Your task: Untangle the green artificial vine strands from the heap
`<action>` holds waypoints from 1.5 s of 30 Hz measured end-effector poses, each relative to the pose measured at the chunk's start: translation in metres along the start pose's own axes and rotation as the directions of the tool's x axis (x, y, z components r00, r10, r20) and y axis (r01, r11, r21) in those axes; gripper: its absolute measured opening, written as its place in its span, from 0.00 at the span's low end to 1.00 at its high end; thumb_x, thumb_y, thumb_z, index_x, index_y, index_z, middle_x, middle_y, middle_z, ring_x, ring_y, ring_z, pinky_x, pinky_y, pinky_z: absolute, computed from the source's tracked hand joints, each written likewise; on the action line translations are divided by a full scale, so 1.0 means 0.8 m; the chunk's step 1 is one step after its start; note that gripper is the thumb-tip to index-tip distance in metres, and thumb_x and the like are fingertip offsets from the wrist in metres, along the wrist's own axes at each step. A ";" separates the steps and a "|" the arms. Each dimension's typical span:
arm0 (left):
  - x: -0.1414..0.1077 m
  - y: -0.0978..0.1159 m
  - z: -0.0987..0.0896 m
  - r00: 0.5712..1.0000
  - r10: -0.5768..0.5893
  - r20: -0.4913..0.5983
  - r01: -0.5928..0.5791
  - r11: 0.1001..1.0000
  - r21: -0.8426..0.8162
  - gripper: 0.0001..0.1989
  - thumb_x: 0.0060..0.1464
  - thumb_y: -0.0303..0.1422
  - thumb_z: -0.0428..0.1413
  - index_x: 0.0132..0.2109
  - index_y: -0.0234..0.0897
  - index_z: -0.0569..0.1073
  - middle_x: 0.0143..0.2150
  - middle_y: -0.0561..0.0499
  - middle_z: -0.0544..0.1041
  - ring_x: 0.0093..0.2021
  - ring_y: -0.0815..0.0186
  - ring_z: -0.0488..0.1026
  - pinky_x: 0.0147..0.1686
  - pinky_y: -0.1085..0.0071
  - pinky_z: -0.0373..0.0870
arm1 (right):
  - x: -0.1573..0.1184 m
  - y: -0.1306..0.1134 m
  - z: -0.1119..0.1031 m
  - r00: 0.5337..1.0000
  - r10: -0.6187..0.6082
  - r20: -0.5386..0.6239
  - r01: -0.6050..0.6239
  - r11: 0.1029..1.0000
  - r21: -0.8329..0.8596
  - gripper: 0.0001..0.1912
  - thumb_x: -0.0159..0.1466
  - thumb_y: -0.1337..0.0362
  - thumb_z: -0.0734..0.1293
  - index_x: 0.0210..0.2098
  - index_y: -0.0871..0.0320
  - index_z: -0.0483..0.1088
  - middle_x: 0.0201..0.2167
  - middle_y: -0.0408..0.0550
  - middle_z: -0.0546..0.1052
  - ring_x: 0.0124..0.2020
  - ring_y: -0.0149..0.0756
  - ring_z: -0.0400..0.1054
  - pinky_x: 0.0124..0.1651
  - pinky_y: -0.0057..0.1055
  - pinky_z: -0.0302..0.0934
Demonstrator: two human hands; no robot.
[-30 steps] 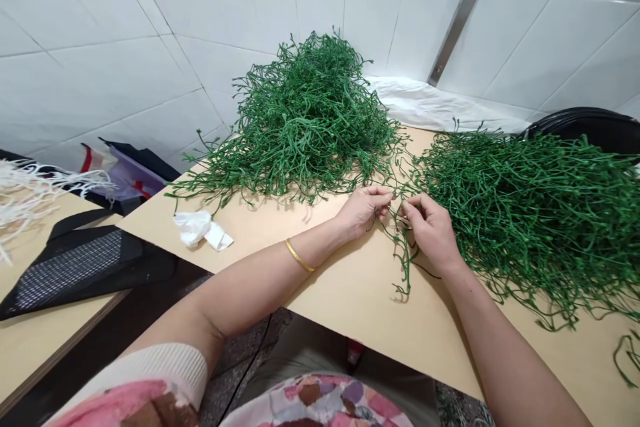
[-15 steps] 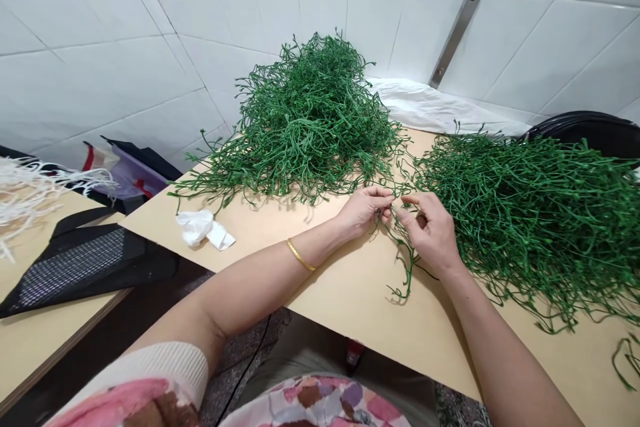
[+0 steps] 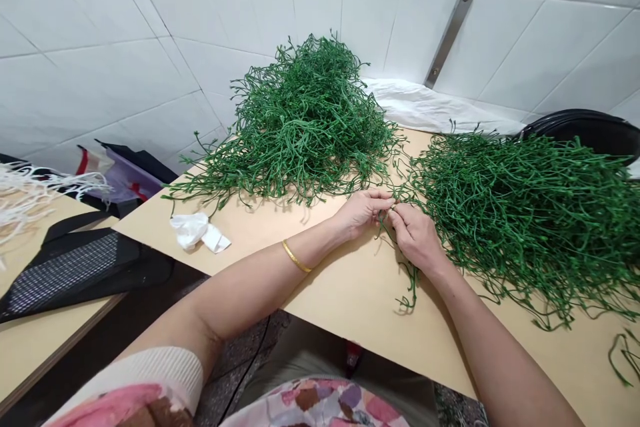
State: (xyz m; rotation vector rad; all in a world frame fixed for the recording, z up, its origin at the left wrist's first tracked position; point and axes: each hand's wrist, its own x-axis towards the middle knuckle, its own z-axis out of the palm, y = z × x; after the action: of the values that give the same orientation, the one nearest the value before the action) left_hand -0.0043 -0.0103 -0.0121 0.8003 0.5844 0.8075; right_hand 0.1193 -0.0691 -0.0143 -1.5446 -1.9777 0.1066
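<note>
Stems [image 3: 413, 287], thin and green, trail from both hands onto the middle of the surface [image 3: 340, 287]. The left hand [image 3: 361, 212] has its grip pinched closed on them; the right hand [image 3: 416, 238] has its grip drawn together on them just beside it. Tangled piles crowd the surface's back [image 3: 310, 127] and right side [image 3: 540, 227], leaving elbow room toward its front edge. Crumpled tissue [image 3: 200, 232] sits near its left corner.

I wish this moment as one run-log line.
left hand: pinching green strands; right hand: closed on the strands; green pile: beyond hands; second pile: right of hands; white tissue: on table, left
</note>
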 end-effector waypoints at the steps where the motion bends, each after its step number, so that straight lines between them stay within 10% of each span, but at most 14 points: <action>1: 0.000 0.000 0.001 1.000 -0.008 -0.003 0.008 1.000 0.005 0.07 0.35 0.24 0.61 0.25 0.30 0.70 0.19 0.55 0.67 0.18 0.77 0.62 0.19 0.78 0.55 | 0.000 -0.001 0.000 1.000 -0.017 0.016 0.017 1.000 -0.013 0.14 0.64 0.62 0.52 0.24 0.57 0.60 0.22 0.44 0.66 0.25 0.31 0.57 0.30 0.28 0.49; 9: 0.008 0.007 0.004 0.967 0.059 -0.248 -0.051 0.998 0.039 0.07 0.43 0.20 0.55 0.22 0.31 0.65 0.17 0.56 0.64 0.14 0.79 0.57 0.17 0.80 0.52 | -0.006 -0.041 -0.021 0.900 -0.434 0.039 0.435 0.887 -0.154 0.15 0.63 0.65 0.54 0.19 0.57 0.57 0.18 0.43 0.63 0.23 0.31 0.54 0.33 0.30 0.47; 16: -0.002 0.007 0.006 0.977 0.187 -0.101 -0.153 0.949 0.277 0.06 0.45 0.23 0.55 0.23 0.31 0.66 0.17 0.55 0.65 0.15 0.79 0.57 0.17 0.79 0.52 | -0.007 0.018 -0.042 0.949 -0.019 -0.313 -0.176 0.795 -0.581 0.11 0.61 0.60 0.58 0.30 0.60 0.66 0.26 0.52 0.68 0.30 0.39 0.56 0.32 0.35 0.42; 26: -0.004 0.019 0.002 0.951 0.260 -0.168 -0.220 0.950 0.222 0.06 0.43 0.23 0.56 0.32 0.33 0.69 0.17 0.57 0.65 0.14 0.79 0.55 0.16 0.80 0.47 | -0.006 0.014 -0.007 0.979 -0.199 0.053 0.196 0.819 -0.539 0.17 0.62 0.59 0.58 0.46 0.61 0.66 0.43 0.57 0.70 0.48 0.47 0.55 0.51 0.46 0.43; 37: -0.004 0.011 0.003 0.981 0.153 -0.119 -0.129 0.974 0.189 0.05 0.41 0.22 0.55 0.28 0.32 0.66 0.20 0.56 0.66 0.14 0.80 0.57 0.15 0.80 0.49 | -0.001 0.030 -0.015 0.958 -0.190 -0.216 0.018 0.789 -0.614 0.11 0.61 0.62 0.57 0.37 0.61 0.68 0.41 0.58 0.69 0.46 0.46 0.57 0.50 0.44 0.48; 41: -0.005 0.010 0.004 0.984 0.138 -0.113 -0.123 0.983 0.134 0.07 0.38 0.20 0.56 0.25 0.32 0.65 0.19 0.58 0.63 0.14 0.81 0.55 0.15 0.80 0.47 | -0.003 0.012 -0.020 0.888 -0.275 -0.368 0.047 0.852 -0.521 0.13 0.60 0.66 0.57 0.44 0.58 0.66 0.43 0.57 0.68 0.46 0.45 0.59 0.48 0.42 0.50; 45: -0.006 0.006 0.004 0.985 0.159 -0.067 -0.150 0.980 0.130 0.07 0.38 0.20 0.57 0.25 0.32 0.65 0.19 0.58 0.62 0.15 0.81 0.55 0.16 0.80 0.48 | -0.004 -0.001 -0.018 0.878 -0.383 -0.286 0.175 0.814 -0.554 0.17 0.59 0.68 0.59 0.47 0.51 0.66 0.51 0.55 0.65 0.52 0.45 0.55 0.50 0.43 0.47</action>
State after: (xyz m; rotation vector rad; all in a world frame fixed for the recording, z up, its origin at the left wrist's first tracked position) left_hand -0.0066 -0.0129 -0.0056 0.9409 0.6513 0.9547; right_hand 0.1262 -0.0769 -0.0037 -1.3986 -1.9651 -0.8611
